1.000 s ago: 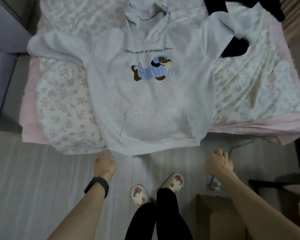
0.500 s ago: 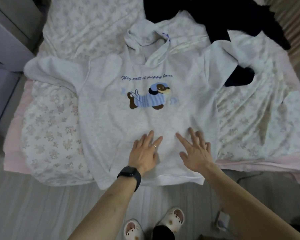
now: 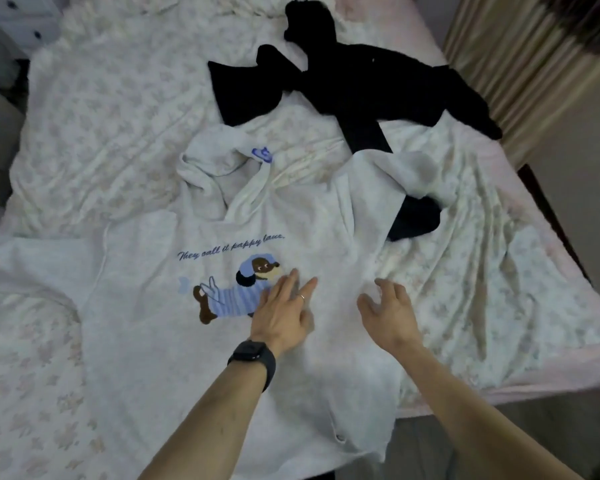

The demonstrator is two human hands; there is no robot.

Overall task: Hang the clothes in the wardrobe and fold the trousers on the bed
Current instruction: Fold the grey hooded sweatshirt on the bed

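Observation:
A pale grey hoodie (image 3: 146,341) with a dachshund print lies face up across the bed (image 3: 499,289), hood toward the far side. My left hand (image 3: 284,313), a black watch on its wrist, lies flat on the chest beside the dog print, fingers straight. My right hand (image 3: 390,313) hovers over or lightly touches the hoodie's right side, fingers loosely curled and holding nothing. A black garment (image 3: 361,88) sprawls beyond the hood; one end of it (image 3: 414,220) shows under the hoodie's right sleeve.
The bed carries a floral white cover with a pink edge (image 3: 534,386) at the near right. A curtain (image 3: 520,57) hangs at the far right. Furniture with dark knobs (image 3: 18,19) stands at the far left. Bare floor (image 3: 430,445) shows below the bed's near edge.
Both hands rose from beside my legs onto the hoodie, then slid from the pocket area up to the chest print. My view moved forward over the bed.

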